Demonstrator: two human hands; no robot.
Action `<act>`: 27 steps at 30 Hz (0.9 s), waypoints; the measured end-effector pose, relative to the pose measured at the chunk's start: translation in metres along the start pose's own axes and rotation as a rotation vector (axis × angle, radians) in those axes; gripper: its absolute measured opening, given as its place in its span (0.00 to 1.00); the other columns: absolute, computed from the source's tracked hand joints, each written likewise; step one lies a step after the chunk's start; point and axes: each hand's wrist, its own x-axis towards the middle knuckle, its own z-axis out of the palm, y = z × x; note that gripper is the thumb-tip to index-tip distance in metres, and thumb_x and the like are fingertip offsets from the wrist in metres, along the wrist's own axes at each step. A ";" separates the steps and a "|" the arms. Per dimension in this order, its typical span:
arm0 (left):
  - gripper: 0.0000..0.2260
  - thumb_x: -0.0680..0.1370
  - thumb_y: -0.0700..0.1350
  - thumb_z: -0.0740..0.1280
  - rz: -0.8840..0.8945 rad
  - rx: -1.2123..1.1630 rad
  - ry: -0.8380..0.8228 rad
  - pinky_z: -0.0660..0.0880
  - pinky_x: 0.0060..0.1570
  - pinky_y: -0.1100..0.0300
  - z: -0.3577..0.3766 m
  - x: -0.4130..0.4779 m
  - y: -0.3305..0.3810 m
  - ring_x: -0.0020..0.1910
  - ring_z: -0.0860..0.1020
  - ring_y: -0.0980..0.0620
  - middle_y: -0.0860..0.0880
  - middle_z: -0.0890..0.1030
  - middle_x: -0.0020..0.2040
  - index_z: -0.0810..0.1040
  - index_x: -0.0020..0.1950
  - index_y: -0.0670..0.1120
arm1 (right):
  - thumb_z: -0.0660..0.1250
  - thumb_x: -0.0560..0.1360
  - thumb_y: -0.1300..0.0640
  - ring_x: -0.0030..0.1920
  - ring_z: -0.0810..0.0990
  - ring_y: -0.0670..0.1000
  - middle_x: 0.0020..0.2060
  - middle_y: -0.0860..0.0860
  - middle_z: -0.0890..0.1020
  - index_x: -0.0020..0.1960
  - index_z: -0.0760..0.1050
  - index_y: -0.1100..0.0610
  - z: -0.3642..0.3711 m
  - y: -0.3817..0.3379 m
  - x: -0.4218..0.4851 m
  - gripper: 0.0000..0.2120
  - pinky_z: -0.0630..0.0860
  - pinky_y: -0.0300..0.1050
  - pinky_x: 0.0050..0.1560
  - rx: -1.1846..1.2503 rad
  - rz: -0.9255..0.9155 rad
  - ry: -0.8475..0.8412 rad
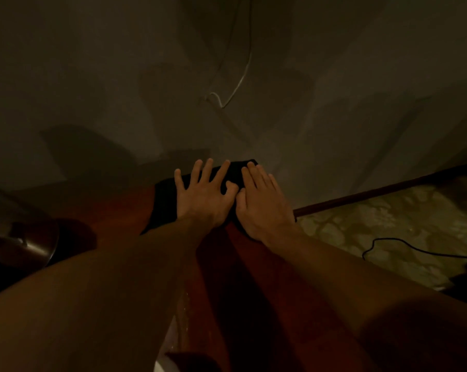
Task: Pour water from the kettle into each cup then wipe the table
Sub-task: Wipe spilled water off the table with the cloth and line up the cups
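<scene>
Grip: both hands are flat and spread out, palms down, pressing on a dark cloth (164, 202); nothing pinched or curled around, just fingers fanned on top of it
Left hand: the left hand (203, 196) sits on the middle of the cloth; its fingers (196, 167) are splayed wide and point toward the wall; thumb tucked in toward the other hand
Right hand: the right hand (263, 202) lies just beside the left one, thumbs touching or close to it, hard to call in this light; its fingers are closer together and cover the right end of the cloth
Cloth: black or very dark, bunched into a rough rectangle; it lies on the far end of the table (119, 208), right up near the wall (93, 76); part of it sticks out to the left of the left hand
Table: reddish-brown wood, glossy; a few wet-looking glints show on the near part between the forearms, pretty dim though
Kettle: the kettle (20, 237) is a shiny metal thing at the left edge, well apart from the hands; only partly in frame and blurry
Cups: a pale rounded rim (161, 365) pokes in at the bottom edge; could be a cup, can't really tell
Other stuff: a white cord (240, 81) hangs down the wall above the hands; a black cable (388, 244) snakes over the patterned floor (374, 224) on the right
Lighting: really dark overall, so small details are mush
</scene>
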 end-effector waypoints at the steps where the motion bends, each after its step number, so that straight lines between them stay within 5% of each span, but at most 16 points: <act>1: 0.27 0.81 0.60 0.43 0.002 0.005 -0.004 0.36 0.74 0.35 0.000 0.001 0.000 0.80 0.40 0.50 0.51 0.44 0.82 0.41 0.80 0.62 | 0.38 0.80 0.48 0.81 0.46 0.50 0.82 0.53 0.51 0.82 0.51 0.59 0.001 0.000 0.002 0.32 0.46 0.50 0.81 -0.005 -0.004 0.006; 7: 0.27 0.82 0.61 0.44 -0.004 -0.009 -0.020 0.33 0.74 0.37 -0.002 -0.008 0.003 0.80 0.36 0.51 0.53 0.40 0.82 0.41 0.80 0.62 | 0.29 0.74 0.45 0.81 0.47 0.51 0.82 0.54 0.52 0.82 0.51 0.59 -0.002 0.000 -0.013 0.40 0.45 0.51 0.81 -0.044 -0.010 0.012; 19: 0.27 0.83 0.60 0.45 0.082 0.013 -0.074 0.34 0.74 0.36 0.003 -0.076 0.033 0.78 0.32 0.50 0.52 0.35 0.81 0.38 0.80 0.61 | 0.31 0.78 0.45 0.81 0.46 0.48 0.82 0.52 0.51 0.82 0.49 0.57 -0.010 0.006 -0.108 0.36 0.40 0.48 0.80 -0.015 0.027 0.033; 27: 0.27 0.82 0.60 0.43 0.181 -0.007 -0.046 0.33 0.74 0.37 0.014 -0.155 0.068 0.78 0.32 0.50 0.52 0.36 0.81 0.39 0.80 0.60 | 0.36 0.82 0.46 0.81 0.47 0.48 0.81 0.53 0.51 0.81 0.51 0.57 -0.011 0.019 -0.200 0.31 0.47 0.49 0.80 -0.049 0.101 0.067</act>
